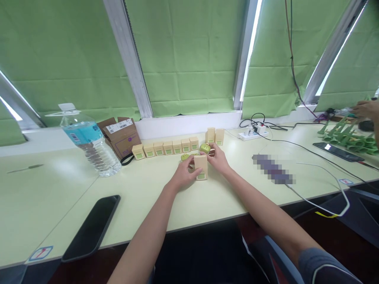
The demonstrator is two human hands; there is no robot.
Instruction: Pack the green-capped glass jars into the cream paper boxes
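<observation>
My left hand [186, 173] is closed on a small tan box [201, 165] that stands upright, its thumb across the front near a green label. Just right of the box's top, my right hand [217, 157] has its fingers closed by a green round item [204, 148]; what those fingers grip is partly hidden. Another green item [184, 157] lies behind my left fingers. Beyond my hands, several similar tan boxes [168, 148] stand in a row, and two more boxes [211, 135] are behind my right hand.
A large water bottle [91, 142] and an open cardboard box [122, 138] stand left. A black phone [92, 227] lies at the front left. A power strip [253, 135] with cables is back right. Another person's hand [367, 109] is above green items [349, 138] at far right.
</observation>
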